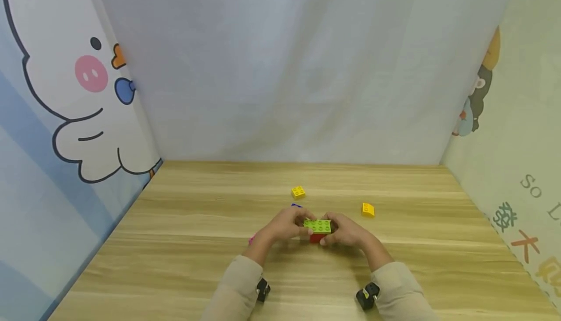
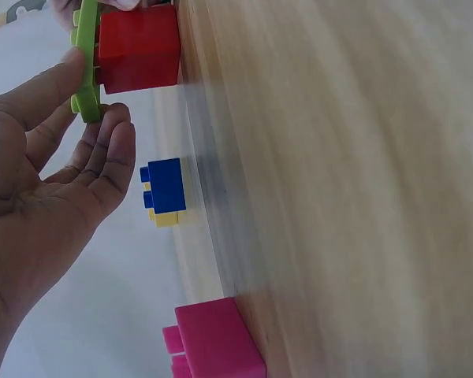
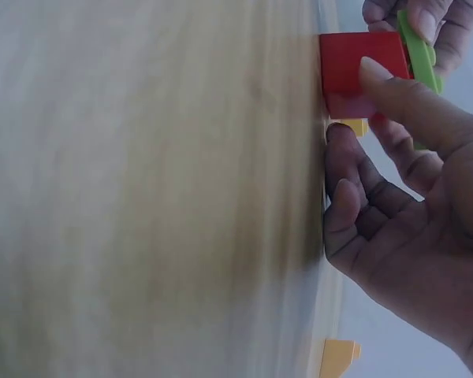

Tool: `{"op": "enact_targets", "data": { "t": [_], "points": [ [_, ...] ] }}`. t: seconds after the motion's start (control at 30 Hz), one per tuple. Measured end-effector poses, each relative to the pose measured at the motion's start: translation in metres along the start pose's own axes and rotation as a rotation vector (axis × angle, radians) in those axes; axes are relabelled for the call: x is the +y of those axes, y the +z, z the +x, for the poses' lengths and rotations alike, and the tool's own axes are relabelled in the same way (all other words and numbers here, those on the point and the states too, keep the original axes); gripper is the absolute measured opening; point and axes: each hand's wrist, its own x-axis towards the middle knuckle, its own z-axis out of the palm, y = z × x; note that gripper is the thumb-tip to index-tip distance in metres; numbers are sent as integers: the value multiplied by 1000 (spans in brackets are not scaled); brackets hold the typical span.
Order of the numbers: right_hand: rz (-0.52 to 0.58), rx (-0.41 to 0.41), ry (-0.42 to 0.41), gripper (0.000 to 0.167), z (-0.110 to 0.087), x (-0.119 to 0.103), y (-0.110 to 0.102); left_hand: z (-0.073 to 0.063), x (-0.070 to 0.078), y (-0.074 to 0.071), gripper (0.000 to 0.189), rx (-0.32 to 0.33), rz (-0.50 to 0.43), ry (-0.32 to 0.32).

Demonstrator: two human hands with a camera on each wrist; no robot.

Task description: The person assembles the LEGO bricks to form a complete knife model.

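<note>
Both hands meet over a red brick [image 1: 316, 238] on the wooden table. My left hand [image 1: 287, 224] pinches a thin lime green plate with round studs [image 1: 317, 226], thumb on the studded face. In the right wrist view the plate [image 3: 418, 51] leans at a slight angle over the studs of the red brick [image 3: 363, 67]. My right hand [image 1: 348, 231] grips that brick, its thumb flat on the near side; the other fingers curl behind and below. Just beyond the left hand is a blue brick [image 2: 167, 187], and a pink brick [image 2: 217, 342] lies closer to its wrist.
A square yellow brick [image 1: 298, 192] lies farther back, behind the blue one. To the right sits an orange-yellow brick with a curved side [image 1: 368, 209]. A pale curtain [image 1: 307, 67] hangs at the table's back edge, and printed cloth walls flank both sides.
</note>
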Motion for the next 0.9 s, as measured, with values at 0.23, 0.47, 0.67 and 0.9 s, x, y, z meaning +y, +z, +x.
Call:
{"op": "enact_targets", "data": {
  "t": [0.23, 0.47, 0.67, 0.9],
  "points": [
    [-6, 6, -8, 38, 1, -2, 0, 1, -4, -4, 29, -4, 4, 21],
    [-68, 12, 0, 34, 3, -4, 2, 0, -5, -4, 30, -9, -5, 19],
    [-55, 17, 5, 34, 3, -3, 4, 0, -8, -5, 29, -5, -25, 35],
    [-42, 22, 8, 36, 3, 0, 4, 0, -7, -6, 28, 3, -29, 39]
  ]
}}
